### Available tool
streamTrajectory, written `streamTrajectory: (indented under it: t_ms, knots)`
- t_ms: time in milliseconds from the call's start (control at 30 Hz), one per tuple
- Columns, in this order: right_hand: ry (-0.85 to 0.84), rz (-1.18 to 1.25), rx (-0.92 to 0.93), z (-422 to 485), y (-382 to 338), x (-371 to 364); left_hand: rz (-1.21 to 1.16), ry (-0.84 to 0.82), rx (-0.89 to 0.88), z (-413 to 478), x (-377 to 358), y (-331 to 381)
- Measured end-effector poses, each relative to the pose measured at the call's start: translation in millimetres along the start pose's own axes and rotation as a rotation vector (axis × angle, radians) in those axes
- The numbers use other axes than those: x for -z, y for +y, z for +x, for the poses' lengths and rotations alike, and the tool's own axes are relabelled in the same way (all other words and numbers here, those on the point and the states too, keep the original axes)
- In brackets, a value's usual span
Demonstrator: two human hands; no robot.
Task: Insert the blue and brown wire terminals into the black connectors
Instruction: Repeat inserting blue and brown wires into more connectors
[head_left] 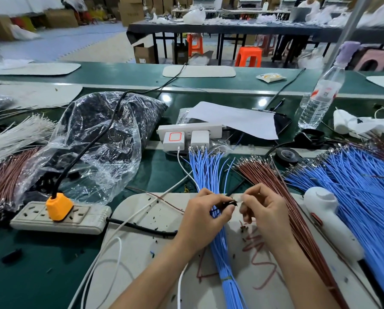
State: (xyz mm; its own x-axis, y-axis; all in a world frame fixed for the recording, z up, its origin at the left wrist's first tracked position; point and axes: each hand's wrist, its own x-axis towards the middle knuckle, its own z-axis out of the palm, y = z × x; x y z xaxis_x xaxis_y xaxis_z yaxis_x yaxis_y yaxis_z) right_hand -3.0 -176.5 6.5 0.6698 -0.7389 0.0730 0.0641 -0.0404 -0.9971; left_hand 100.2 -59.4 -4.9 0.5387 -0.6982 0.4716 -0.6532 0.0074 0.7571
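hands (pixel 205 216) (pixel 264 210) 2 | black connector (pixel 225 204) 1 | blue wire bunches (pixel 209 175) 2 | power strips (pixel 59 217) 2 | chargers (pixel 174 140) 2 | bottle (pixel 320 94) 1 | tape roll (pixel 287 156) 1 | orange stools (pixel 249 55) 2

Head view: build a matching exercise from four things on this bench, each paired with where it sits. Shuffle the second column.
Things
1. orange plug
2. water bottle
3. black connector
4. black tape roll

Places
A. pinched in the left hand
B. lying flat by the tips of the middle brown wire bundle
C. plugged into the beige power strip
D. standing at the back right

Pairs: 1-C, 2-D, 3-A, 4-B
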Motion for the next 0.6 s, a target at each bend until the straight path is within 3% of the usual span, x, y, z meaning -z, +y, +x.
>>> streamTrajectory:
  t_ms: [133,367,600]
  knots:
    - [0.150,0.019,0.085,3,-4,10,-0.075,0.038,0.102,1,4,-3]
    - [-0.038,-0.193,0.323,-9,-4,-13,-0.189,0.079,-0.012,1,4,4]
    - [-0.021,-0.416,0.473,-11,2,-21,-0.222,0.145,-0.086,3,5,2]
